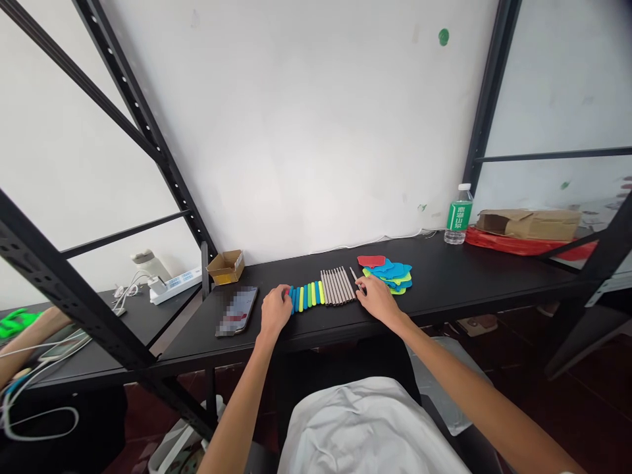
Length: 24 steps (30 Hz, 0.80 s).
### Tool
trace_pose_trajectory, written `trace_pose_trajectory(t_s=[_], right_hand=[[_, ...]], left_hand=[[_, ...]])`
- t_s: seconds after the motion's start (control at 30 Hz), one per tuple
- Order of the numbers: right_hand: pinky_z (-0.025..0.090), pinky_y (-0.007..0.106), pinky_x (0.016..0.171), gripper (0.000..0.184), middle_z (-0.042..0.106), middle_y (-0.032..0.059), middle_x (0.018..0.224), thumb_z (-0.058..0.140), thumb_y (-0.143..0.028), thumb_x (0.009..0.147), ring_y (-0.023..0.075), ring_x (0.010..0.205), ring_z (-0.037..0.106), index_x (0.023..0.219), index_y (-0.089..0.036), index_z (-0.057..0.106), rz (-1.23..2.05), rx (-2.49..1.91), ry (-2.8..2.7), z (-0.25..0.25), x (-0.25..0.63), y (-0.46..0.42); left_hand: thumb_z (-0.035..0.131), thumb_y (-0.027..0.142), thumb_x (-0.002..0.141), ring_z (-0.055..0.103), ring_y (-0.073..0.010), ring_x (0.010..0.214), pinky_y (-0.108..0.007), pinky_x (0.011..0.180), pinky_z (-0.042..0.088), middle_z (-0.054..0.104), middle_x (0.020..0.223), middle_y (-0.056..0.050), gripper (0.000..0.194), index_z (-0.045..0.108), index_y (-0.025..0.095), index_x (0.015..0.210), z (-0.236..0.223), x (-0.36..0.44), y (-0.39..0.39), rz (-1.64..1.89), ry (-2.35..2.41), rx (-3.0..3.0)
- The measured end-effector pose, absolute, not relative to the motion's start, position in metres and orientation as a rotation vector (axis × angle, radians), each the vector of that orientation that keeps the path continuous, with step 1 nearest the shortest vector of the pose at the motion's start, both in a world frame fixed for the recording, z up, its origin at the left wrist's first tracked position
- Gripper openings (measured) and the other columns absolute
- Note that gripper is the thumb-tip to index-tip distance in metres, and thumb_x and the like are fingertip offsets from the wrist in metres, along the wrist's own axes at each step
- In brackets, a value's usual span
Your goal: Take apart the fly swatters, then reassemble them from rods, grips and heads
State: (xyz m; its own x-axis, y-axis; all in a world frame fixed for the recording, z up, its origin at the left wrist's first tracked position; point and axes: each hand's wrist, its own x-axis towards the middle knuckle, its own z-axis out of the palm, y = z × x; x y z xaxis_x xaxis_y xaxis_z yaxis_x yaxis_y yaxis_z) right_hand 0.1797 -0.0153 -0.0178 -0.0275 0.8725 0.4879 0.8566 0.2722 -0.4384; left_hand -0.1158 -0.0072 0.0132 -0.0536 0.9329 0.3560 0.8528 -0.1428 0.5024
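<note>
On the black table, a row of rounded coloured sticks (309, 297) in blue, green and yellow lies side by side. Against its right end lie several slim grey pen-like rods (338, 286) with narrow tips. My left hand (276, 311) rests at the row's left end, fingers curled; a bit of pink or red shows by the fingertips, but what they hold is hidden. My right hand (378, 299) pinches one more grey pen-like rod (354, 273), slightly apart from the others. Just beyond it sits a pile of blue, yellow and red flat pieces (392, 270).
A phone (237, 312) lies left of my left hand, with a small open cardboard box (226, 267) behind it. A water bottle (459, 215) and a brown carton (530, 224) stand far right. Black shelf posts (143, 125) frame the table. Another person's arm (34, 339) is at far left.
</note>
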Motion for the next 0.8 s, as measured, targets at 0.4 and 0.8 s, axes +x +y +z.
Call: trace_pose_trajectory(t_s=[0.4, 0.8], right_hand=[[0.044, 0.033, 0.063, 0.016, 0.067, 0.0124, 0.077, 0.059, -0.029, 0.09, 0.0321, 0.079, 0.069, 0.082, -0.019, 0.069, -0.009, -1.884, -1.83, -0.005, 0.179, -0.024], [0.034, 0.027, 0.055, 0.029, 0.063, 0.0036, 0.061, 0.047, -0.028, 0.094, 0.0197, 0.06, 0.062, 0.066, -0.021, 0.051, 0.309, -1.644, -1.801, 0.006, 0.191, -0.016]], left_hand=[[0.053, 0.024, 0.084, 0.067, -0.0261, 0.089, -0.03, 0.07, 0.043, 0.074, 0.091, -0.007, 0.038, 0.065, 0.021, 0.12, 0.018, -0.131, -0.004, 0.745, 2.108, 2.034], [0.055, 0.026, 0.086, 0.067, -0.0208, 0.081, -0.029, 0.077, 0.046, 0.071, 0.079, -0.003, 0.043, 0.062, 0.015, 0.126, 0.022, -0.136, 0.0, 1.154, 1.938, 1.902]])
